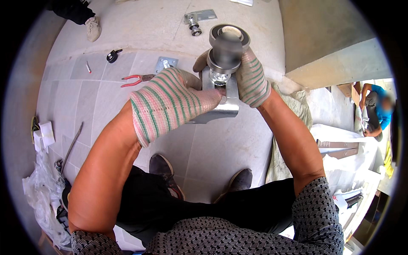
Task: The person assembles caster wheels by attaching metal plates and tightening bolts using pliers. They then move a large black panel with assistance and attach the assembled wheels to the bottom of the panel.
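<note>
I hold up a shiny metal roller bracket in front of me. Round dark-and-silver rollers stand at its far end, partly smeared by a grey blur. My left hand, in a striped knit glove, is closed on the bracket from the left, its thumb pressed near a slot below the rollers. From the right, my right hand, gloved alike, wraps around the bracket beside the rollers. Its fingertips are mostly hidden behind the metal. Beyond my left hand, a flat metal plate with a stud lies on the floor.
Red-handled pliers, a black tape measure and another plate with rollers lie on the floor. Plastic wrap is heaped at left. A person in blue crouches at right; another person's shoe shows far left.
</note>
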Tool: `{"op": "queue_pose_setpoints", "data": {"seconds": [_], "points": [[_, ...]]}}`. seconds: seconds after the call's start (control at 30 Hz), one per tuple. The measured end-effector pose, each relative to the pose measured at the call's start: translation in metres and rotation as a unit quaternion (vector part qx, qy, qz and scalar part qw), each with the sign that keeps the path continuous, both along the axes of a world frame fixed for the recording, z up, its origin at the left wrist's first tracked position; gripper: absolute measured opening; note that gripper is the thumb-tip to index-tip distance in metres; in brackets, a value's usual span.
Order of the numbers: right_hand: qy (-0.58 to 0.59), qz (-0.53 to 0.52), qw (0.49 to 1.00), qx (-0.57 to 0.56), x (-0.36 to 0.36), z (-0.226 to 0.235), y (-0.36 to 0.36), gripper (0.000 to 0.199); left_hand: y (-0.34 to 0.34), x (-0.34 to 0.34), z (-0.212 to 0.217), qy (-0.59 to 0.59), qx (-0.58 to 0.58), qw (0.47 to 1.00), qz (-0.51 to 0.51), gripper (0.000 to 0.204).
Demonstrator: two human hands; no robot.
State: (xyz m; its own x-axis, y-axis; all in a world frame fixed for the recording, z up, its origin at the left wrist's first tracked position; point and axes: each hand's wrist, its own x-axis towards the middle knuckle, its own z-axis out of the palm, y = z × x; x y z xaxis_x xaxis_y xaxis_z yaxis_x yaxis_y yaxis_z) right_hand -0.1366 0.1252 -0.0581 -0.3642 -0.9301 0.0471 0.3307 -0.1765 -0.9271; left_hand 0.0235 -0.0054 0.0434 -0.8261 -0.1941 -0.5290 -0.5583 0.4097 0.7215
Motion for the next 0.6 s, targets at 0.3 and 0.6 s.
{"op": "queue_pose_setpoints", "data": {"seconds": [0.3, 0.6], "points": [[-0.043, -0.036, 0.996, 0.074, 0.001, -0.015, 0.012, 0.057, 0.011, 0.005, -0.018, 0.064, 0.221, 0.958, 0.169, 0.068], [0.046, 0.088, 0.985, 0.137, 0.004, -0.033, 0.015, 0.038, 0.0, 0.007, -0.072, -0.033, 0.135, 0.975, 0.174, 0.087]]}}
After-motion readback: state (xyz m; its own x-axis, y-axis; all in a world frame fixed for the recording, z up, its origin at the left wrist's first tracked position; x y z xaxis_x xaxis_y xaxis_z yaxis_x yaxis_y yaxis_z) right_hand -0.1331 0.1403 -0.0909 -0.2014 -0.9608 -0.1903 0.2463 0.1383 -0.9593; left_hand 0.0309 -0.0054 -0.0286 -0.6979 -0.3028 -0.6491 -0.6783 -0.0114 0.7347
